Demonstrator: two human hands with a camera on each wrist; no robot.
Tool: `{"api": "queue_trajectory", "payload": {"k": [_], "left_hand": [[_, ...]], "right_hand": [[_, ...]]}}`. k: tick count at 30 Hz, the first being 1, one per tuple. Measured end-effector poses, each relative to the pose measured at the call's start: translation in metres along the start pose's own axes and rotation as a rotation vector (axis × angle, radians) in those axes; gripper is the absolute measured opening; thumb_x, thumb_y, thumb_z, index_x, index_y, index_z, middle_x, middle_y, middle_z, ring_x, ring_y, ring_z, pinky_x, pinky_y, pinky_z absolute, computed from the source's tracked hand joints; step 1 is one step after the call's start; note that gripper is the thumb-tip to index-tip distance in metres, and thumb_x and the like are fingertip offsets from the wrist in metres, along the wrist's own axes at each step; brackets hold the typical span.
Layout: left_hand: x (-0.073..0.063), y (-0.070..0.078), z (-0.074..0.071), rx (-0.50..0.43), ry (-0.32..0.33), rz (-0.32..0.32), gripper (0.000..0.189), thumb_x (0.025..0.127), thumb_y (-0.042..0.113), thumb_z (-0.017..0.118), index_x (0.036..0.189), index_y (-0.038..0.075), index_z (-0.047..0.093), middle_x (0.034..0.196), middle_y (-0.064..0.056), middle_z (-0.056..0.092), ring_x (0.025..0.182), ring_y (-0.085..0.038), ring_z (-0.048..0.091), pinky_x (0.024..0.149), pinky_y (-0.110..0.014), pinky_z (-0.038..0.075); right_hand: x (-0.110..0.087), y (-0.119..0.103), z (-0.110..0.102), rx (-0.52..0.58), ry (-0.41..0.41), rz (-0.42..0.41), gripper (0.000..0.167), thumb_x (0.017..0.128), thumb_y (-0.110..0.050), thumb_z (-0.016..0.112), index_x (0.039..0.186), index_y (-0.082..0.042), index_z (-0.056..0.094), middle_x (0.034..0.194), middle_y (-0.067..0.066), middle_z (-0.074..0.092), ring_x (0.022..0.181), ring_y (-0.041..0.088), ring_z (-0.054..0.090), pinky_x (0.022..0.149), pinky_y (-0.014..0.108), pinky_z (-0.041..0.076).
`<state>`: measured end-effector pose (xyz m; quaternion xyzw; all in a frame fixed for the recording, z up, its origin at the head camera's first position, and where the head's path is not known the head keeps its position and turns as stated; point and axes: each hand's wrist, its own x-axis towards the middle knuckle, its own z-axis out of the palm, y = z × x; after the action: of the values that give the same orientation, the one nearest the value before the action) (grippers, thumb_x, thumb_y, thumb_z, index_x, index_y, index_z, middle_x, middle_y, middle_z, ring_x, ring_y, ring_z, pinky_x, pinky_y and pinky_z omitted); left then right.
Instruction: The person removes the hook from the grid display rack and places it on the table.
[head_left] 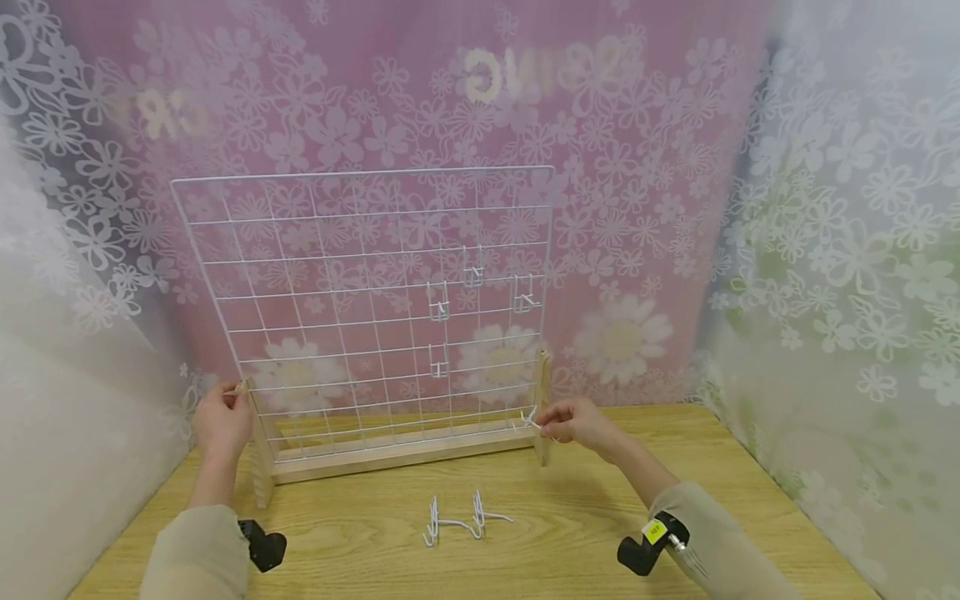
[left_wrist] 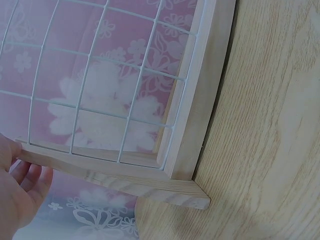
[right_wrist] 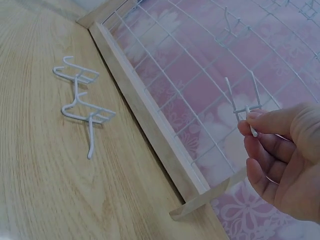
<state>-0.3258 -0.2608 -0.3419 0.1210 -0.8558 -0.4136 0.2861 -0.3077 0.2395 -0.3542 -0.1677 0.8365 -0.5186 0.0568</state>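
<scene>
A white wire grid panel [head_left: 363, 172] stands upright in a light wooden base [head_left: 405, 459] with a post at each end. My left hand [head_left: 223, 421] grips the upper end of the left post [left_wrist: 95, 175], thumb on one side and fingers curled under it in the left wrist view. Between thumb and index finger, my right hand [head_left: 581, 427] pinches a white wire hook [right_wrist: 242, 109] at the grid's lower right corner. Its two upright prongs point up in front of the wires, and the fingertips cover part of its peg.
Two loose white hooks [head_left: 433, 525] lie side by side on the wood-grain table [head_left: 345, 542] in front of the base. Several similar hooks [head_left: 438, 312] hang on the right half of the grid. A pink flowered curtain [head_left: 660, 250] stands behind, with pale flowered sheets at both sides.
</scene>
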Motion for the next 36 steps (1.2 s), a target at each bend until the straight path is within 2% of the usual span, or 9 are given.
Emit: {"api": "queue_trajectory", "payload": {"k": [12, 17, 20, 22, 27, 32, 36], "left_hand": [[-0.001, 0.001, -0.002, -0.006, -0.016, -0.016, 0.036, 0.095, 0.01, 0.04, 0.124, -0.011, 0.046, 0.105, -0.031, 0.053, 0.092, -0.043, 0.05, 0.075, -0.05, 0.041], [-0.001, 0.002, -0.002, -0.017, -0.029, -0.02, 0.037, 0.096, 0.011, 0.04, 0.125, -0.011, 0.045, 0.107, -0.032, 0.052, 0.094, -0.044, 0.05, 0.076, -0.051, 0.041], [0.0, 0.003, -0.002, -0.02, -0.03, -0.017, 0.037, 0.096, 0.011, 0.04, 0.125, -0.011, 0.045, 0.106, -0.032, 0.052, 0.094, -0.044, 0.05, 0.076, -0.05, 0.041], [0.001, 0.003, -0.002, -0.019, -0.03, -0.016, 0.037, 0.096, 0.011, 0.04, 0.125, -0.011, 0.045, 0.106, -0.032, 0.052, 0.093, -0.043, 0.05, 0.075, -0.049, 0.041], [0.003, 0.004, -0.003, -0.011, -0.027, -0.012, 0.037, 0.096, 0.011, 0.039, 0.126, -0.01, 0.045, 0.106, -0.031, 0.052, 0.092, -0.043, 0.05, 0.075, -0.049, 0.041], [0.002, 0.003, -0.002, -0.002, -0.028, -0.011, 0.037, 0.096, 0.011, 0.04, 0.125, -0.011, 0.045, 0.105, -0.031, 0.053, 0.092, -0.043, 0.05, 0.077, -0.05, 0.04], [0.002, 0.001, -0.001, -0.003, -0.031, -0.02, 0.037, 0.096, 0.011, 0.04, 0.125, -0.011, 0.045, 0.105, -0.031, 0.053, 0.093, -0.043, 0.05, 0.077, -0.05, 0.041]], "right_hand": [[-0.009, 0.013, 0.002, -0.011, -0.033, 0.037, 0.024, 0.086, -0.01, 0.064, 0.104, 0.006, 0.063, 0.102, 0.014, 0.063, 0.084, 0.025, 0.058, 0.072, 0.034, 0.049], [-0.012, 0.019, 0.003, -0.012, -0.061, 0.041, 0.023, 0.086, -0.01, 0.063, 0.103, 0.006, 0.064, 0.096, 0.007, 0.065, 0.083, 0.022, 0.058, 0.07, 0.032, 0.048], [-0.013, 0.022, 0.004, -0.011, -0.072, 0.046, 0.022, 0.086, -0.01, 0.063, 0.103, 0.006, 0.064, 0.09, 0.004, 0.066, 0.083, 0.023, 0.058, 0.072, 0.035, 0.049], [-0.014, 0.024, 0.006, -0.008, -0.078, 0.047, 0.022, 0.086, -0.009, 0.063, 0.103, 0.006, 0.064, 0.09, 0.007, 0.067, 0.085, 0.026, 0.058, 0.074, 0.039, 0.049], [-0.015, 0.028, 0.011, -0.005, -0.087, 0.048, 0.02, 0.086, -0.008, 0.063, 0.101, 0.006, 0.065, 0.092, 0.013, 0.066, 0.082, 0.02, 0.058, 0.077, 0.046, 0.048], [-0.016, 0.036, 0.017, -0.005, -0.088, 0.064, 0.019, 0.084, -0.007, 0.065, 0.098, 0.006, 0.066, 0.083, 0.004, 0.065, 0.073, 0.013, 0.053, 0.07, 0.039, 0.048], [-0.018, 0.045, 0.023, -0.008, -0.104, 0.04, 0.018, 0.083, -0.006, 0.066, 0.095, 0.007, 0.066, 0.083, 0.004, 0.064, 0.068, 0.012, 0.049, 0.062, 0.032, 0.045]]}}
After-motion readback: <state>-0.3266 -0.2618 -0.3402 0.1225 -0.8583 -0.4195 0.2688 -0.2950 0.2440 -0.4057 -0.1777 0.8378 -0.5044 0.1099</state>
